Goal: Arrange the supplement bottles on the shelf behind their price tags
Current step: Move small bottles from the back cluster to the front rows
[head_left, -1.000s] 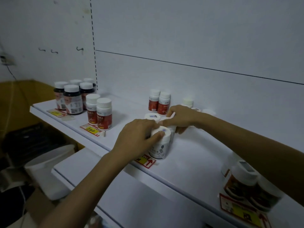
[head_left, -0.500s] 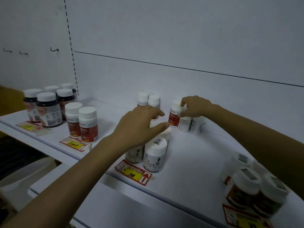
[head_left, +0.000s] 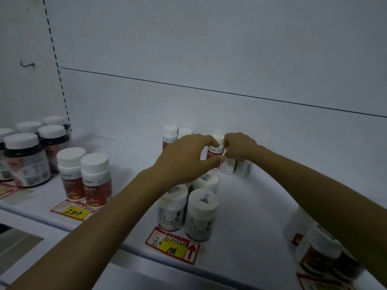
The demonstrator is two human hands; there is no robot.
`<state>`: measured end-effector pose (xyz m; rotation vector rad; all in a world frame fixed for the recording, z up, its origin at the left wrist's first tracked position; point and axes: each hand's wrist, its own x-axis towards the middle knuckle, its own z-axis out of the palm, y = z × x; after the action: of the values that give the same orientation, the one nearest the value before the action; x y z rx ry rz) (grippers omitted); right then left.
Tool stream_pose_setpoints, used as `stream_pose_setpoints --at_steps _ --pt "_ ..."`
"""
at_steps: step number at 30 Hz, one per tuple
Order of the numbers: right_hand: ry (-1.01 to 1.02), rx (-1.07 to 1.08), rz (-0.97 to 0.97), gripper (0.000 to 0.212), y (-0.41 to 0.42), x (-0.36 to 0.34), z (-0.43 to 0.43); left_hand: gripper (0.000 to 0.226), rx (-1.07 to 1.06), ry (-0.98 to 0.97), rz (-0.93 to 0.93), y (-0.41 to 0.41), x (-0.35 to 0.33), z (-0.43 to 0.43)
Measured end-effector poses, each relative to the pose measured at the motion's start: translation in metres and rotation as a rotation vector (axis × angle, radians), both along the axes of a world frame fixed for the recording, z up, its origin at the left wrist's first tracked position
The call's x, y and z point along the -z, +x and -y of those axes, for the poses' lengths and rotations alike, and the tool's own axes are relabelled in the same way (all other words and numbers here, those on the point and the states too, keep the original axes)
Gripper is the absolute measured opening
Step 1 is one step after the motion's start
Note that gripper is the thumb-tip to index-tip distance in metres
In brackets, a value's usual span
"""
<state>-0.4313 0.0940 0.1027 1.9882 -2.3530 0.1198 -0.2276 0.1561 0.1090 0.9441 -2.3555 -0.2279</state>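
The left hand (head_left: 188, 158) curls thumb and forefinger round the far red-labelled bottle (head_left: 214, 151), the right hand (head_left: 240, 146) grips the white bottles (head_left: 230, 166) beside it — best lift straight, not drag.

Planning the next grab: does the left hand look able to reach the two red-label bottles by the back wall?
Probably yes: the left hand sits just before the two back bottles, nothing between, but its fingers curl round a small red-label bottle.
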Motion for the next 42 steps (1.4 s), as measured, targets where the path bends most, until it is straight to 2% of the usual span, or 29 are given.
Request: stream_pose_setpoints --at_steps 5,10,16,18,22,25,28,30,33,38,40,42 --pt "-0.054 0.006 0.098 0.029 -0.003 -0.017 -0.018 0.046 0.046 0.027 -0.013 -0.012 -0.001 0.010" --pt "-0.133 -0.068 0.284 0.028 -0.012 -0.057 -0.069 0.053 0.068 0.095 -0.009 -0.043 -0.001 0.014" --pt "-0.216 -0.143 0.552 0.010 -0.051 -0.088 -0.134 0.057 0.099 0.134 -0.004 -0.101 -0.011 -0.019" --pt "-0.236 -0.173 0.624 0.005 -0.073 -0.093 -0.154 0.054 0.162 0.218 -0.095 -0.122 -0.014 -0.038" --pt "-0.231 -0.257 0.791 0.020 -0.124 -0.097 -0.191 0.041 0.276 0.443 -0.275 -0.154 -0.016 -0.073" --pt "-0.211 -0.369 0.947 0.023 -0.152 -0.096 -0.211 0.040 0.321 0.660 -0.375 -0.173 -0.014 -0.090" --pt "-0.171 -0.459 1.033 0.026 -0.171 -0.095 -0.222 0.037 0.381 0.899 -0.553 -0.189 -0.011 -0.104" --pt "-0.153 -0.487 1.077 0.028 -0.180 -0.093 -0.226 0.039 0.405 0.942 -0.618 -0.195 -0.010 -0.113" --pt "-0.169 -0.471 1.144 0.028 -0.185 -0.088 -0.228 0.031 0.304 0.766 -0.671 -0.201 -0.012 -0.123" --pt "-0.169 -0.396 1.197 0.032 -0.175 -0.061 -0.222 0.046 0.007 0.147 -0.690 -0.206 -0.008 -0.121" --pt "-0.180 -0.391 1.217 0.033 -0.170 -0.052 -0.220 0.048 -0.034 0.046 -0.688 -0.204 -0.006 -0.120" --pt "-0.187 -0.392 1.243 0.031 -0.168 -0.050 -0.218 0.049 -0.041 0.031 -0.683 -0.203 -0.003 -0.116"
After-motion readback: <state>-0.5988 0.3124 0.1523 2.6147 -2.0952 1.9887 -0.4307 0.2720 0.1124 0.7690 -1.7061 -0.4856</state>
